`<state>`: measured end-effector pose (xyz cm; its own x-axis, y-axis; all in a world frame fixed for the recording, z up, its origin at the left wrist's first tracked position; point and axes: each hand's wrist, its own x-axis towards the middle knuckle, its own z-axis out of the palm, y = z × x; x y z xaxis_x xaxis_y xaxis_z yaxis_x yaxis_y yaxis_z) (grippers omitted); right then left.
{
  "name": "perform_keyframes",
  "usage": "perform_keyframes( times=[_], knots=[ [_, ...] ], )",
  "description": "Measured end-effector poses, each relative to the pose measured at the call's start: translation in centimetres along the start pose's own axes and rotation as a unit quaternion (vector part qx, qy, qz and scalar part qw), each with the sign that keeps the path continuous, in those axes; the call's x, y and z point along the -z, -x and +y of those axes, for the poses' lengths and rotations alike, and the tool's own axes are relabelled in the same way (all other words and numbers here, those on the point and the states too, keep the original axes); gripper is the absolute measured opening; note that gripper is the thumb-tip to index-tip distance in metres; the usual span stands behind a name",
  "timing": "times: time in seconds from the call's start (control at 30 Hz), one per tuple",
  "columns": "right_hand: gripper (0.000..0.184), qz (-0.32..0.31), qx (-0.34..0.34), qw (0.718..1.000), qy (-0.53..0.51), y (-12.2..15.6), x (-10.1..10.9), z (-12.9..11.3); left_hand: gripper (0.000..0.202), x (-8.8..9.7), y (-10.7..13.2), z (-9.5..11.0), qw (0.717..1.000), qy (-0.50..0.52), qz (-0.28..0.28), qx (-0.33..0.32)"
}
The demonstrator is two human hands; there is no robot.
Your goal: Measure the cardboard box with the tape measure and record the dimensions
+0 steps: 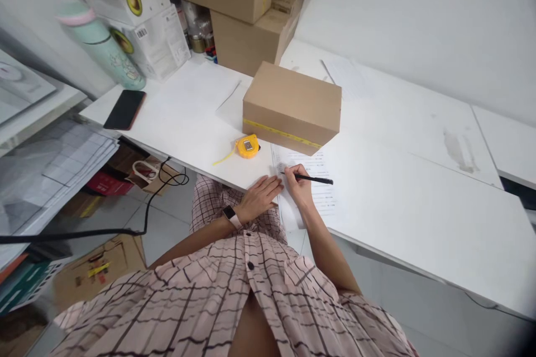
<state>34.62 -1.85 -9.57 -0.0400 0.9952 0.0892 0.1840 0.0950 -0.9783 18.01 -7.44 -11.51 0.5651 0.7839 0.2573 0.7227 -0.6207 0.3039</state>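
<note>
My right hand (300,186) is closed around a black pen (314,179), its tip resting on a printed sheet of paper (320,192) at the near edge of the white table (419,201). My left hand (260,196) lies flat with fingers stretched out on the table edge, just left of the sheet; a watch sits on its wrist. A yellow tape measure (247,146) with a short length of tape pulled out lies just beyond my left hand. A closed cardboard box (292,106) with a yellow tape strip stands right behind the sheet.
A black phone (124,109), a green bottle (101,45) and white cartons (154,33) sit at the table's far left. Stacked cardboard boxes (247,5) fill the back. A shelf (42,162) with papers stands at left; a black cable (146,206) hangs below.
</note>
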Motion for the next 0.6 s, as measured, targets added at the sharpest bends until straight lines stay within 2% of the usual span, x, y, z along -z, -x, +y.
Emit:
perform_keyframes(
  times=[0.13,0.3,0.43,0.6],
  knots=[
    [0.029,0.000,-0.019,1.000,0.004,0.1,-0.1,0.1,0.050,-0.3,0.1,0.0,0.999,-0.032,0.015,-0.010],
    [0.041,0.030,-0.002,0.998,0.048,0.1,-0.1,0.0,0.050,-0.2,0.1,0.1,0.999,-0.032,0.019,-0.009],
    [0.031,0.030,-0.010,0.999,0.008,-0.2,-0.1,0.6,0.049,-0.1,0.1,0.1,0.999,-0.026,0.024,-0.008],
    [0.034,0.013,-0.050,0.998,-0.031,-0.3,-0.1,1.0,0.047,-0.2,0.1,0.0,0.999,-0.020,0.027,-0.009]
  ],
)
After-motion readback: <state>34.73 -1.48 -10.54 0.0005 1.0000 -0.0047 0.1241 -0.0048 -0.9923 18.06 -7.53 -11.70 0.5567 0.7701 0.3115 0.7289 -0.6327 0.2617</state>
